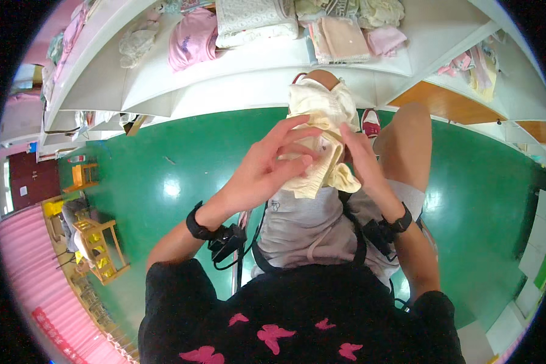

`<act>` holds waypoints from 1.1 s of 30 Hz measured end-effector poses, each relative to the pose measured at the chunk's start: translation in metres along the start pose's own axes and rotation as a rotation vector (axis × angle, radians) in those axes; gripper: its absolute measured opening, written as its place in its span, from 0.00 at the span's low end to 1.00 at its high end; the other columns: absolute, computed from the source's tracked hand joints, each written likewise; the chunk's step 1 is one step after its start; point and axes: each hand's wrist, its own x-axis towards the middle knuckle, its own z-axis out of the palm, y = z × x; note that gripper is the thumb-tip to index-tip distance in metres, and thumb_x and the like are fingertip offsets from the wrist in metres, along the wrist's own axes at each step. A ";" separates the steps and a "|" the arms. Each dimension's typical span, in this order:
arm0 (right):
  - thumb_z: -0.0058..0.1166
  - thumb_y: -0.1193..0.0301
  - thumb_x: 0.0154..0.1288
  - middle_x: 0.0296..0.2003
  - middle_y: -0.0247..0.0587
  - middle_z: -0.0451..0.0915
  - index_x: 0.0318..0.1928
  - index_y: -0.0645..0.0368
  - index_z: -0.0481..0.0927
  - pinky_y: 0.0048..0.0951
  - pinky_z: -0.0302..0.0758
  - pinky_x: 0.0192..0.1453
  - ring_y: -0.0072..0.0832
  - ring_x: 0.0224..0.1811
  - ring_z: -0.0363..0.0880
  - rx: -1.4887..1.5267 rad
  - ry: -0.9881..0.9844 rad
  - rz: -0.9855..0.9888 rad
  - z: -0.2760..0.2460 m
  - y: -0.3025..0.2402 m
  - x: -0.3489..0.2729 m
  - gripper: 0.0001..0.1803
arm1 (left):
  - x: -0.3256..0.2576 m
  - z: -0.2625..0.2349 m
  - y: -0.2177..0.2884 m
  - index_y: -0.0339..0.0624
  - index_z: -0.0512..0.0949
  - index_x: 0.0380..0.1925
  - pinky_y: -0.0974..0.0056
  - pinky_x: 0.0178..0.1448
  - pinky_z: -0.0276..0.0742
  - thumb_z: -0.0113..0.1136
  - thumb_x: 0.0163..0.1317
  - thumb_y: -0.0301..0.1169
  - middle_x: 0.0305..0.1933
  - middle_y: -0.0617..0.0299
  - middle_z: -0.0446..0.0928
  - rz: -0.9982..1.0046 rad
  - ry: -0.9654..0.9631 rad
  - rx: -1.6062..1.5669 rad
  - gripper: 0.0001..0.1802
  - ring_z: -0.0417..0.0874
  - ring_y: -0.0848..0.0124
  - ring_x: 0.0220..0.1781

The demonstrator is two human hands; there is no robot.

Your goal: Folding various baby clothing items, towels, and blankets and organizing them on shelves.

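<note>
- Left hand [267,167] pinches one cream garment [321,130], fingers curled over its lower folds.
- Right hand [364,161] grips the same garment's right edge.
- Beyond both hands: one white shelf [236,67], several folded clothes.

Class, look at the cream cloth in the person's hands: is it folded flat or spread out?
Neither: the cream cloth is bunched and creased, with layers overlapping between the left hand and right hand, and its lower edge hangs loose.
</note>
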 end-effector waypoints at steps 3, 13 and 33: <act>0.49 0.52 0.81 0.30 0.27 0.82 0.37 0.63 0.86 0.21 0.72 0.36 0.12 0.31 0.75 0.117 -0.071 0.057 -0.009 0.002 0.002 0.26 | 0.006 0.004 0.001 0.40 0.63 0.73 0.59 0.59 0.81 0.61 0.67 0.25 0.71 0.53 0.72 0.081 0.014 0.298 0.34 0.80 0.63 0.63; 0.51 0.56 0.80 0.36 0.32 0.83 0.43 0.64 0.85 0.24 0.72 0.41 0.17 0.35 0.75 -0.045 -0.029 0.021 -0.022 0.020 0.004 0.22 | 0.026 -0.013 -0.004 0.38 0.76 0.56 0.52 0.58 0.78 0.75 0.55 0.34 0.52 0.50 0.80 0.439 -0.018 1.074 0.29 0.79 0.48 0.50; 0.58 0.60 0.76 0.43 0.32 0.86 0.54 0.66 0.83 0.23 0.75 0.50 0.17 0.43 0.78 -0.089 -0.149 0.045 -0.009 0.006 0.005 0.21 | 0.043 -0.009 -0.030 0.33 0.63 0.68 0.50 0.67 0.74 0.76 0.55 0.39 0.66 0.41 0.68 0.363 0.369 0.836 0.46 0.74 0.47 0.66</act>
